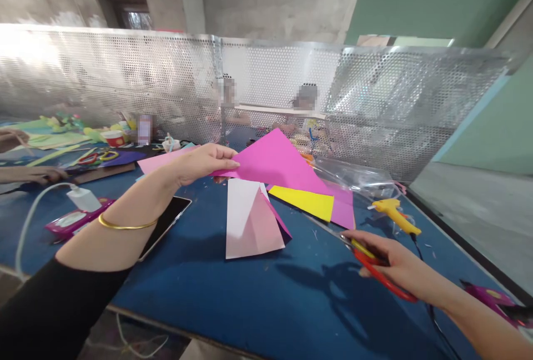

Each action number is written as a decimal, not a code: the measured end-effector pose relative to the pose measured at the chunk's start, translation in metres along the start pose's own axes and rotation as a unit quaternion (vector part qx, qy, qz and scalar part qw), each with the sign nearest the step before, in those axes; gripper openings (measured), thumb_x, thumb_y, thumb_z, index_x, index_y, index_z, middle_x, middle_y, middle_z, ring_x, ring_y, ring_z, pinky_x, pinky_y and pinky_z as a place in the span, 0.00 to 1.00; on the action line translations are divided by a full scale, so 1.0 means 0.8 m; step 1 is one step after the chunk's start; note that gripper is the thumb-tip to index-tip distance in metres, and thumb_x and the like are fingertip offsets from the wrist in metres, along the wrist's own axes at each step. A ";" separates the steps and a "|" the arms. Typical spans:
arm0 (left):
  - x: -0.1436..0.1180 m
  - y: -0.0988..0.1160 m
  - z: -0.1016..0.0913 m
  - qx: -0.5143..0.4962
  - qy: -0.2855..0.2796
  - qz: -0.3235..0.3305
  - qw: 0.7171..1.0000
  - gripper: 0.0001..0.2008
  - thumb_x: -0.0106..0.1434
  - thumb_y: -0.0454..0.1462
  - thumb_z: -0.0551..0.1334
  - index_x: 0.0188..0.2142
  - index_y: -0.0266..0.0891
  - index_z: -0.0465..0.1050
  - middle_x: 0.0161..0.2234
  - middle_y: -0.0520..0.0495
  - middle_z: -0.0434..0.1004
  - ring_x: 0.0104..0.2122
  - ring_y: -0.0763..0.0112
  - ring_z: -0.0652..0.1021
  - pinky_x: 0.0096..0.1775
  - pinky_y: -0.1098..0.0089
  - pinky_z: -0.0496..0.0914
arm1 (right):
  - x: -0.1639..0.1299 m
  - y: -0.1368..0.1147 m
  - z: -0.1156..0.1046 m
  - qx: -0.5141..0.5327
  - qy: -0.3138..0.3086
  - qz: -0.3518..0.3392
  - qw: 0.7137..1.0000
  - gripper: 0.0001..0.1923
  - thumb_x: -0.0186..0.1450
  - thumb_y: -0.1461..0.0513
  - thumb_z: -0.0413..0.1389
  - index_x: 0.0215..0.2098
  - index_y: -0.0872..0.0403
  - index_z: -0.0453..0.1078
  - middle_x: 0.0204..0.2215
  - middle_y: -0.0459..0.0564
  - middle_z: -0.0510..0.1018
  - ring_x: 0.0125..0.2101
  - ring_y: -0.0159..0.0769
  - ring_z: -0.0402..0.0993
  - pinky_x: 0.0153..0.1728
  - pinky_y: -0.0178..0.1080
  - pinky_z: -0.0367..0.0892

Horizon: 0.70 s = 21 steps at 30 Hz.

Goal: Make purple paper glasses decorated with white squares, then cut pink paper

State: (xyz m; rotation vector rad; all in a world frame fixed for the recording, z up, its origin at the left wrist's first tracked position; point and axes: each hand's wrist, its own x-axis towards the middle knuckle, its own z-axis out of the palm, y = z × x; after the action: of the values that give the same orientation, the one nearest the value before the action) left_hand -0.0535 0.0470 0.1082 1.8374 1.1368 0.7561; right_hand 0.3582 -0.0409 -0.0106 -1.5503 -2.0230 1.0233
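Note:
My left hand pinches the left corner of a bright pink sheet of paper, held up above the table with a point at its top. In my right hand is a pair of scissors with red and yellow handles. Their blades point left and away from me, below the pink sheet and apart from it. Between my hands a pale pink folded paper lies on the table. Behind it are a yellow paper and a purple paper, partly covered by the pink sheet.
A yellow glue gun lies on the blue table at right, its cord trailing forward. A dark tablet and a purple power strip are at left. Another person's hands work at far left. A perforated metal screen borders the back.

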 end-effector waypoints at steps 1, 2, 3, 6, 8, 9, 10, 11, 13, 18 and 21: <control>0.002 0.005 0.000 0.000 -0.004 0.003 1.000 0.05 0.56 0.39 0.67 0.29 0.39 0.78 0.19 0.53 0.68 0.19 0.76 0.66 0.23 0.73 0.63 | -0.005 -0.011 0.001 0.019 -0.007 0.015 1.000 0.33 0.51 0.61 0.62 0.56 0.49 0.69 0.48 0.50 0.78 0.46 0.44 0.76 0.48 0.40 0.72; 0.004 0.010 0.001 0.000 -0.005 0.006 1.000 0.05 0.55 0.39 0.68 0.29 0.40 0.78 0.18 0.53 0.68 0.19 0.76 0.66 0.23 0.73 0.63 | -0.009 -0.022 0.001 0.039 -0.015 0.025 0.999 0.33 0.50 0.62 0.62 0.55 0.48 0.70 0.44 0.48 0.79 0.43 0.42 0.77 0.45 0.39 0.74; 0.005 0.015 0.003 0.000 -0.005 0.010 1.000 0.05 0.55 0.39 0.68 0.28 0.40 0.78 0.18 0.53 0.68 0.18 0.76 0.66 0.23 0.72 0.62 | -0.013 -0.032 0.000 0.054 -0.026 0.030 0.998 0.34 0.49 0.64 0.61 0.55 0.47 0.69 0.41 0.47 0.79 0.40 0.40 0.77 0.42 0.37 0.74; 0.007 0.030 0.009 -0.003 0.004 0.016 1.000 0.05 0.54 0.38 0.69 0.25 0.40 0.78 0.18 0.52 0.67 0.17 0.75 0.64 0.23 0.71 0.62 | -0.016 -0.059 -0.005 0.062 -0.042 0.020 0.997 0.36 0.50 0.66 0.60 0.58 0.44 0.67 0.37 0.46 0.78 0.36 0.38 0.77 0.34 0.35 0.74; 0.008 0.037 0.013 -0.011 0.008 0.014 1.000 0.04 0.53 0.38 0.69 0.25 0.40 0.79 0.18 0.51 0.68 0.17 0.75 0.64 0.23 0.70 0.61 | -0.014 -0.072 -0.011 0.042 -0.045 0.014 0.998 0.37 0.51 0.67 0.60 0.58 0.43 0.66 0.39 0.47 0.79 0.37 0.39 0.78 0.35 0.36 0.74; 0.009 0.039 0.013 -0.016 0.006 0.010 1.000 0.04 0.53 0.38 0.70 0.25 0.41 0.79 0.18 0.51 0.68 0.17 0.74 0.64 0.22 0.70 0.61 | -0.011 -0.077 -0.014 0.032 -0.041 0.010 0.999 0.36 0.51 0.67 0.60 0.58 0.43 0.66 0.39 0.47 0.79 0.38 0.40 0.78 0.36 0.37 0.74; 0.009 0.041 0.014 -0.020 0.003 0.007 1.000 0.03 0.52 0.37 0.70 0.26 0.41 0.79 0.19 0.50 0.69 0.17 0.74 0.64 0.22 0.70 0.61 | -0.008 -0.081 -0.016 0.025 -0.034 0.006 0.999 0.36 0.50 0.67 0.60 0.58 0.43 0.67 0.40 0.47 0.80 0.39 0.41 0.78 0.37 0.38 0.75; 0.010 0.042 0.013 -0.023 -0.001 0.003 1.000 0.03 0.52 0.37 0.70 0.26 0.41 0.80 0.19 0.50 0.69 0.17 0.74 0.64 0.22 0.70 0.61 | -0.005 -0.085 -0.018 0.021 -0.025 -0.002 0.999 0.35 0.50 0.66 0.61 0.57 0.44 0.68 0.40 0.47 0.80 0.40 0.42 0.79 0.39 0.39 0.75; 0.013 0.044 0.011 -0.025 -0.011 -0.001 1.000 0.03 0.52 0.37 0.71 0.26 0.41 0.80 0.19 0.49 0.70 0.17 0.74 0.64 0.21 0.70 0.60 | 0.001 -0.093 -0.020 0.026 -0.001 -0.020 0.999 0.33 0.49 0.65 0.61 0.54 0.45 0.71 0.43 0.49 0.81 0.42 0.44 0.79 0.40 0.41 0.75; 0.017 0.045 0.006 -0.037 -0.030 0.009 0.999 0.04 0.53 0.38 0.71 0.26 0.41 0.80 0.18 0.50 0.70 0.16 0.75 0.63 0.20 0.71 0.59 | 0.010 -0.113 -0.016 0.020 0.003 -0.016 1.000 0.33 0.51 0.63 0.61 0.56 0.46 0.71 0.29 0.47 0.83 0.45 0.46 0.78 0.39 0.40 0.74; 0.019 0.042 0.003 -0.054 -0.036 0.015 0.998 0.04 0.53 0.38 0.71 0.29 0.41 0.81 0.18 0.49 0.71 0.16 0.75 0.64 0.20 0.71 0.58 | 0.002 -0.118 -0.014 0.035 -0.017 -0.010 0.999 0.35 0.49 0.66 0.60 0.56 0.44 0.71 0.28 0.44 0.82 0.40 0.43 0.80 0.39 0.38 0.74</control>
State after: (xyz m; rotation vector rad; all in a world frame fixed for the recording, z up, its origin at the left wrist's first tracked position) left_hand -0.0319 0.0515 0.1376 1.7804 1.0066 0.7482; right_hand 0.3035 -0.0475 0.0669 -1.4836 -1.9998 1.1077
